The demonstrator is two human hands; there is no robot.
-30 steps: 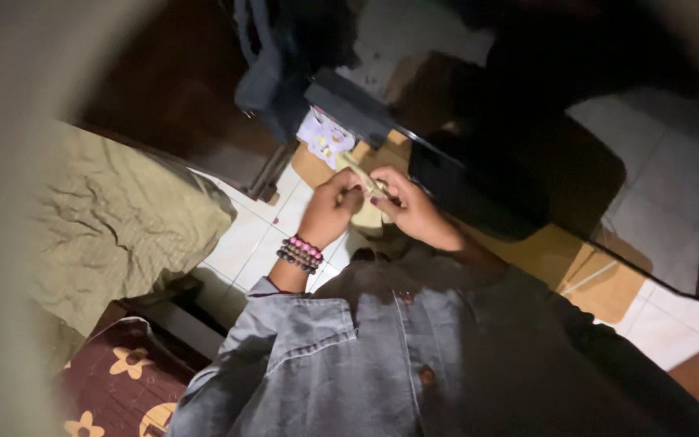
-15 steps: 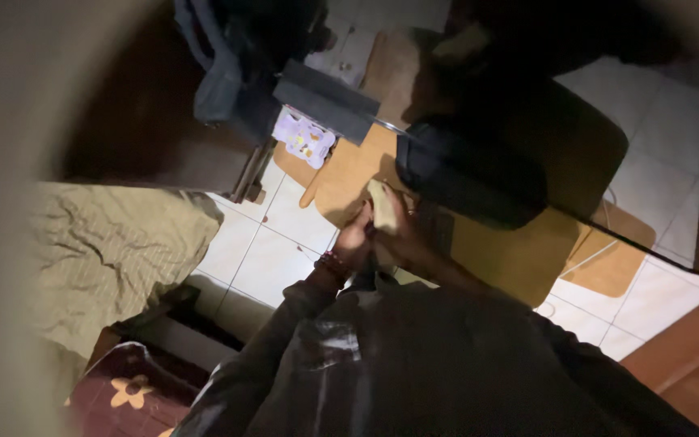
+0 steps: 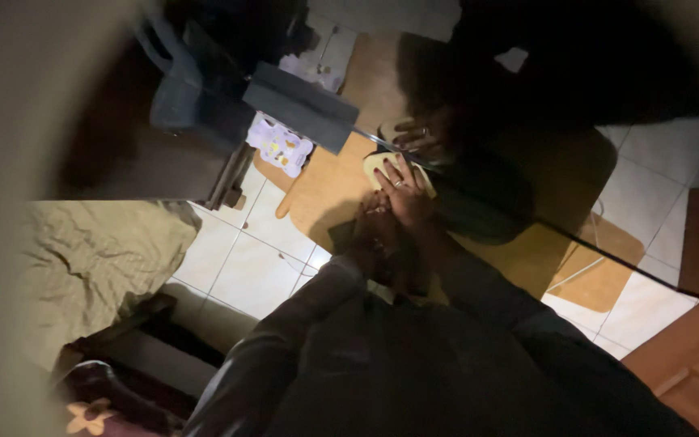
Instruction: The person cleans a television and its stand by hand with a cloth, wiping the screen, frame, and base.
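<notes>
Right hand [image 3: 404,197] pressed flat, fingers spread, on a pale yellowish flat piece [image 3: 378,166] lying on the tan worktop [image 3: 325,194]. Left hand [image 3: 374,235] just beside it, nearer, in shadow; grip impossible to tell. Another hand [image 3: 418,137] just beyond at a glass edge. Purple printed packet [image 3: 281,146] to the left, wrinkled olive cloth [image 3: 99,259] far left, white floor tiles [image 3: 244,259] below.

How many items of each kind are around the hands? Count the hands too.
Wearer's hands: 2, left hand and right hand
Further hand past the glass edge, perhaps a reflection: 1
Pale flat piece at the right hand's fingertips: 1
Patterned white packet: 1
Tan mat: 1
Total: 6
</notes>
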